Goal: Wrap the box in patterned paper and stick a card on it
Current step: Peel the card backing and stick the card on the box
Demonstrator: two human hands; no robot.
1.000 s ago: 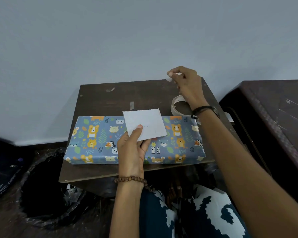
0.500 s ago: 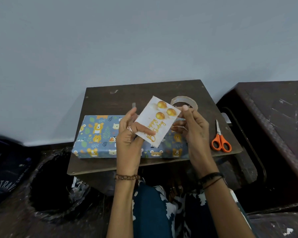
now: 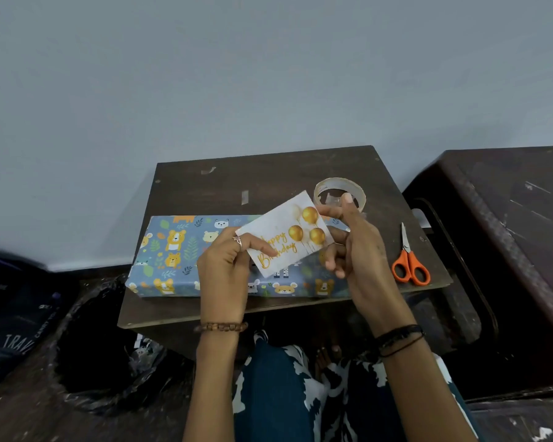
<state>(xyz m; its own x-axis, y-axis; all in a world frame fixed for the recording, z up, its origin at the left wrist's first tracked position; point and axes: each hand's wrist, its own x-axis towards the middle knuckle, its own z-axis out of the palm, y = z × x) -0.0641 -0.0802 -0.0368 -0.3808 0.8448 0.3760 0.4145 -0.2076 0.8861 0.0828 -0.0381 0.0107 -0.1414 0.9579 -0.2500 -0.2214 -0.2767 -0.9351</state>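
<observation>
The box (image 3: 179, 256), wrapped in blue paper with bears and leaves, lies along the near edge of a small dark table (image 3: 268, 177). Above it I hold a white "Happy Birthday" card (image 3: 284, 234) with gold balloons, face up and tilted. My left hand (image 3: 227, 269) pinches the card's lower left corner with thumb on top. My right hand (image 3: 355, 247) holds the card's right end, its thumb on the upper right corner and fingers behind. A small clear piece of tape seems to cling to my right fingertip.
A roll of clear tape (image 3: 339, 191) sits behind the card. Orange-handled scissors (image 3: 409, 266) lie at the table's right edge. A bin lined with a black bag (image 3: 93, 339) stands at the lower left, and dark furniture (image 3: 508, 234) stands at the right.
The card was turned from its blank back to its printed face. My right hand came down from above the tape roll and took hold of the card's right end.
</observation>
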